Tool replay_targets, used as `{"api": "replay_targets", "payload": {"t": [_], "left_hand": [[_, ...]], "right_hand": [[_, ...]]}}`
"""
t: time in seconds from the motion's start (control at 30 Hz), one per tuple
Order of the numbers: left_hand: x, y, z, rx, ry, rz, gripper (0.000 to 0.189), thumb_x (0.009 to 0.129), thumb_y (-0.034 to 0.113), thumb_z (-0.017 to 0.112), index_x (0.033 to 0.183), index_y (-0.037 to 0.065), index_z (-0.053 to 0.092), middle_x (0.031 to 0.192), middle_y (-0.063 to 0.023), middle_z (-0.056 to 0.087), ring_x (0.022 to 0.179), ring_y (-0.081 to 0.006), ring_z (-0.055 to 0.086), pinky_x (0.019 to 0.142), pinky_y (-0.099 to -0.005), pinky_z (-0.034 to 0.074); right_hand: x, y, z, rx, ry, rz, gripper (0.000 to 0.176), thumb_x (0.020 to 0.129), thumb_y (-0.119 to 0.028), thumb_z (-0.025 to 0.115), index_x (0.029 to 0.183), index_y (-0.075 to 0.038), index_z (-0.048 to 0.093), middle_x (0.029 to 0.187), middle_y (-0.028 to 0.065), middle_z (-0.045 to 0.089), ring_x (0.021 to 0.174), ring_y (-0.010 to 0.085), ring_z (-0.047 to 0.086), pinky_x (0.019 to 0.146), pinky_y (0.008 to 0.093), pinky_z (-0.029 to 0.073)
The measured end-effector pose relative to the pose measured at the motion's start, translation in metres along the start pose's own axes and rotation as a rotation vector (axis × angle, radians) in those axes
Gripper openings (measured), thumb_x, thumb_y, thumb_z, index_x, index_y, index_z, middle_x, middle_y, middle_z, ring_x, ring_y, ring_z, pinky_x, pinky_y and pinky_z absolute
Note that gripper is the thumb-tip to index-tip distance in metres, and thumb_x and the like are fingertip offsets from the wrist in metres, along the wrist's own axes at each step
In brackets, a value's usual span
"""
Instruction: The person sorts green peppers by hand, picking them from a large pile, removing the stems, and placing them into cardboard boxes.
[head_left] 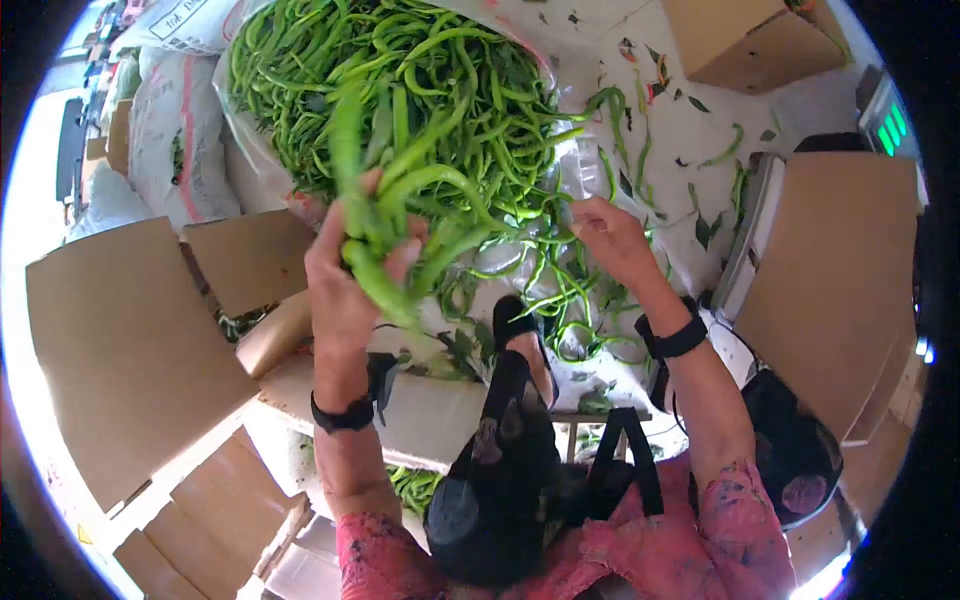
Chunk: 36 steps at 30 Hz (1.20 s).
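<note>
**Left hand full of green peppers over the heap!**

We've got the left hand point(345, 290) curled around a bunch of long green peppers point(390, 220), some blurred, held up in front of the big pepper heap point(400, 100). That heap fills an open sack point(238, 135), far side and left of centre. Across to the right, our right hand point(615, 240) has thumb and fingers drawn together, just beside the heap's edge; whether they pinch anything, we can't tell! Below it, loose peppers point(560, 290) lie tangled on the pale floor point(690, 150), near a black shoe point(512, 318). Cardboard flaps point(120, 340) stand at left, a cardboard sheet point(830, 280) leans at right, and green lights glow on a display point(890, 128) beyond.
</note>
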<state>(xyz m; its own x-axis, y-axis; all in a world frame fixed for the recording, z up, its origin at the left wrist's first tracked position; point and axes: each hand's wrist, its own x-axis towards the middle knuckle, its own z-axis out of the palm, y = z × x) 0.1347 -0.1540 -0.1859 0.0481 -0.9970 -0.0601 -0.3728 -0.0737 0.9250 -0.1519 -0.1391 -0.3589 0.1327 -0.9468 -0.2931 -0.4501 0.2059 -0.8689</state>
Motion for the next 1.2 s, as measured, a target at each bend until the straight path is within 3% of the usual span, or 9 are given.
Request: {"api": "replay_targets", "payload": {"t": [0.1, 0.4, 0.5, 0.6, 0.73, 0.93, 1.0, 1.13, 1.2], "left_hand": [[0.002, 0.03, -0.011, -0.393, 0.004, -0.233, 0.063, 0.076, 0.01, 0.071, 0.132, -0.005, 0.045, 0.099, -0.0097, 0.064, 0.087, -0.0164, 0.062, 0.078, -0.0292, 0.052], [-0.013, 0.072, -0.032, -0.74, -0.249, -0.18, 0.055, 0.075, 0.008, 0.066, 0.126, -0.002, 0.049, 0.095, -0.0117, 0.059, 0.082, -0.0213, 0.059, 0.074, -0.0333, 0.053], [-0.031, 0.098, -0.023, -0.917, -0.243, -0.274, 0.058, 0.074, 0.007, 0.064, 0.129, 0.003, 0.045, 0.087, -0.0124, 0.057, 0.073, -0.0222, 0.058, 0.063, -0.0366, 0.051], [-0.037, 0.122, -0.023, -0.826, -0.559, -0.178, 0.061, 0.072, 0.011, 0.066, 0.128, 0.001, 0.045, 0.079, -0.0117, 0.058, 0.07, -0.0219, 0.057, 0.059, -0.0337, 0.048], [-0.066, 0.173, 0.0, -0.734, -0.52, -0.078, 0.064, 0.069, 0.013, 0.07, 0.127, -0.001, 0.047, 0.083, -0.0104, 0.06, 0.073, -0.0207, 0.059, 0.063, -0.0316, 0.051], [-0.102, 0.215, 0.025, -0.535, -0.591, -0.06, 0.07, 0.065, 0.014, 0.082, 0.125, -0.003, 0.051, 0.092, -0.0078, 0.065, 0.08, -0.0183, 0.063, 0.073, -0.0328, 0.054], [-0.111, 0.215, 0.029, -0.548, -0.563, -0.027, 0.066, 0.068, 0.013, 0.081, 0.125, -0.003, 0.051, 0.096, -0.0074, 0.065, 0.083, -0.0181, 0.064, 0.075, -0.0331, 0.055], [-0.134, 0.231, 0.036, -0.65, -0.464, -0.048, 0.055, 0.076, 0.015, 0.075, 0.123, 0.002, 0.052, 0.105, -0.0111, 0.066, 0.096, -0.0226, 0.064, 0.082, -0.0346, 0.055], [-0.136, 0.217, 0.038, -0.709, -0.402, -0.027, 0.046, 0.082, 0.014, 0.069, 0.123, 0.002, 0.052, 0.112, -0.0163, 0.064, 0.097, -0.0258, 0.065, 0.082, -0.0363, 0.055]], "right_hand": [[-0.018, -0.012, -0.005, 0.305, -0.123, 0.016, 0.028, 0.086, -0.018, 0.064, 0.111, -0.003, 0.062, 0.093, 0.0029, 0.064, 0.084, 0.0115, 0.058, 0.078, 0.0276, 0.047], [-0.09, -0.08, -0.047, 0.668, -0.243, 0.151, 0.036, 0.09, -0.024, 0.062, 0.119, -0.003, 0.058, 0.101, 0.0022, 0.066, 0.087, 0.0101, 0.06, 0.075, 0.0256, 0.047], [-0.109, -0.088, -0.062, 0.732, -0.189, 0.176, 0.038, 0.09, -0.026, 0.062, 0.121, -0.005, 0.058, 0.105, 0.0023, 0.066, 0.089, 0.009, 0.058, 0.077, 0.0248, 0.046], [-0.126, -0.103, -0.08, 0.804, -0.131, 0.137, 0.035, 0.091, -0.026, 0.06, 0.119, -0.006, 0.06, 0.101, 0.0006, 0.065, 0.087, 0.0079, 0.056, 0.077, 0.0245, 0.044], [-0.157, -0.154, -0.112, 0.922, 0.0, 0.015, 0.031, 0.089, -0.028, 0.064, 0.111, -0.006, 0.066, 0.096, -0.0001, 0.065, 0.082, 0.0071, 0.056, 0.075, 0.0225, 0.044], [-0.181, -0.244, -0.131, 0.854, -0.156, -0.34, 0.032, 0.09, -0.023, 0.064, 0.113, 0.0, 0.064, 0.094, 0.0032, 0.067, 0.088, 0.0112, 0.059, 0.08, 0.0244, 0.046], [-0.181, -0.258, -0.136, 1.153, -0.329, -0.161, 0.031, 0.09, -0.021, 0.065, 0.11, 0.002, 0.063, 0.095, 0.0069, 0.068, 0.092, 0.0116, 0.061, 0.084, 0.0265, 0.049], [-0.181, -0.257, -0.133, 1.137, -0.329, -0.235, 0.03, 0.09, -0.02, 0.063, 0.109, 0.003, 0.061, 0.101, 0.0128, 0.067, 0.091, 0.0179, 0.065, 0.088, 0.0339, 0.053], [-0.191, -0.263, -0.136, 1.373, -0.441, -0.214, 0.028, 0.092, -0.016, 0.059, 0.11, 0.006, 0.058, 0.097, 0.0143, 0.066, 0.09, 0.0226, 0.064, 0.088, 0.0349, 0.052]]}}
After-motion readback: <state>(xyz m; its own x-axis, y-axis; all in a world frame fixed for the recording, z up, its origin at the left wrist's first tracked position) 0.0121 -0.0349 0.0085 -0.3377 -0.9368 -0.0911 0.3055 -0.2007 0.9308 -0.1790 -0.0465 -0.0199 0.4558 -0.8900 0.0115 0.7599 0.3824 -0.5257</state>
